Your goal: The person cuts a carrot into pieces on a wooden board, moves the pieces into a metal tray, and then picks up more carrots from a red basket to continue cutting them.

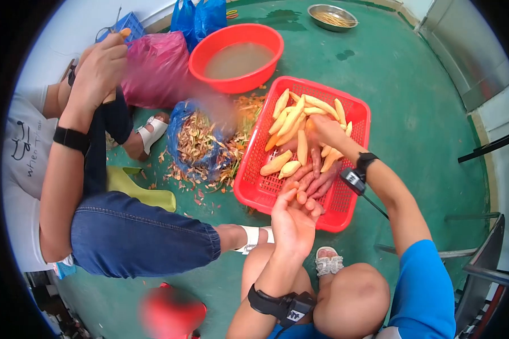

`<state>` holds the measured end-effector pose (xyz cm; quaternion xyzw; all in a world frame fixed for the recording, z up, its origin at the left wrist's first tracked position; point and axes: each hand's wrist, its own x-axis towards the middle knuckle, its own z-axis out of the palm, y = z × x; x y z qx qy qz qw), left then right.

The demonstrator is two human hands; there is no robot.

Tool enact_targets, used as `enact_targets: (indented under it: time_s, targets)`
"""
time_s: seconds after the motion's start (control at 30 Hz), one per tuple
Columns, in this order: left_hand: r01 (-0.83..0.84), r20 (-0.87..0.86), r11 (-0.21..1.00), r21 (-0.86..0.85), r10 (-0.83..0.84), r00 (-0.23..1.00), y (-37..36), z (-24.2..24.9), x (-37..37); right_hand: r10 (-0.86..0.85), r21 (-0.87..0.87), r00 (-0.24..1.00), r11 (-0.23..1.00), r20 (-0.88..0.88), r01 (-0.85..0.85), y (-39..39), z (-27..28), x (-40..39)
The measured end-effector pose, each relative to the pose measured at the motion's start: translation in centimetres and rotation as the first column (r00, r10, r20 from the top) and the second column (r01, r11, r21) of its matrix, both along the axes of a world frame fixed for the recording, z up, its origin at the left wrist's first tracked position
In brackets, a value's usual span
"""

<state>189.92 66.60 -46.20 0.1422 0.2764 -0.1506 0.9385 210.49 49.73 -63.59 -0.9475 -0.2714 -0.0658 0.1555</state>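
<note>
A red plastic basket (359,121) holds peeled yellow sweet potatoes (291,121) towards its far side and unpeeled reddish sweet potatoes (322,181) nearer me. My right hand (322,130) reaches down among the peeled ones; its fingers are smeared and partly hidden, so whether it grips one I cannot make out. Palm up at the basket's near rim is my left hand (296,220), its fingers loosely bent and apart, with nothing visible in it. Its fingertips are close to the unpeeled sweet potatoes.
At left sits another person, a raised hand (104,62) near a small orange piece. Peelings fill a blue bag (178,127) and litter the floor. Beyond stand a red basin (266,42) of murky water, a pink bag (155,68) and a steel bowl (350,24). A metal-framed chair (486,265) stands right.
</note>
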Motion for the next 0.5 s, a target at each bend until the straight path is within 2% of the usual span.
enact_targets:
  time_s: [0.07, 0.1, 0.13, 0.2, 0.27, 0.33, 0.37, 0.4, 0.47, 0.5]
  targets:
    - [0.018, -0.041, 0.999, 0.029, -0.017, 0.999, -0.4, 0.0, -0.1, -0.055, -0.018, 0.996, 0.998, -0.064, 0.054, -0.2, 2.6, -0.6]
    - [0.045, -0.082, 0.997, 0.066, -0.040, 0.996, -0.6, 0.1, -0.1, -0.091, 0.203, 0.996, 0.975, -0.023, 0.094, -0.1, 4.1, -1.8]
    - [0.040, -0.078, 0.997, 0.062, -0.035, 0.996, -0.9, 0.1, -0.1, -0.135, 0.417, 0.991, 0.901, 0.010, 0.118, 0.3, 6.1, -3.3]
    - [0.112, -0.167, 0.989, 0.092, -0.096, 0.981, -1.6, 0.0, 0.1, -0.002, 0.618, 0.998, 0.785, 0.057, -0.034, 1.8, 12.0, -8.0]
    - [0.123, -0.108, 0.991, 0.048, -0.118, 0.987, -1.3, -0.4, 0.3, 0.237, 0.556, 0.949, 0.770, 0.207, -0.314, 1.9, 15.0, -11.4]
    - [-0.063, -0.062, 0.995, -0.075, 0.058, 0.996, -1.0, -0.4, 0.7, 0.450, 0.310, 0.755, 0.718, 0.477, -0.623, 2.2, 16.0, -13.5]
    - [-0.053, 0.093, 0.988, -0.147, 0.067, 0.993, -0.5, -0.7, 0.7, 0.559, 0.208, 0.674, 0.675, 0.483, -0.708, 2.1, 17.2, -14.2]
    - [-0.054, 0.095, 0.987, -0.149, 0.068, 0.993, -0.6, -0.7, 0.6, 0.662, 0.104, 0.582, 0.614, 0.473, -0.783, 2.1, 18.1, -14.6]
    - [-0.064, -0.032, 0.998, -0.022, 0.064, 0.997, -0.7, 0.2, 0.4, 0.668, 0.156, 0.568, 0.572, 0.481, -0.805, 2.6, 18.2, -14.4]
    - [-0.082, -0.049, 0.996, -0.022, 0.081, 0.996, -0.6, -0.1, 0.4, 0.661, 0.250, 0.619, 0.572, 0.424, -0.782, 2.5, 18.7, -13.7]
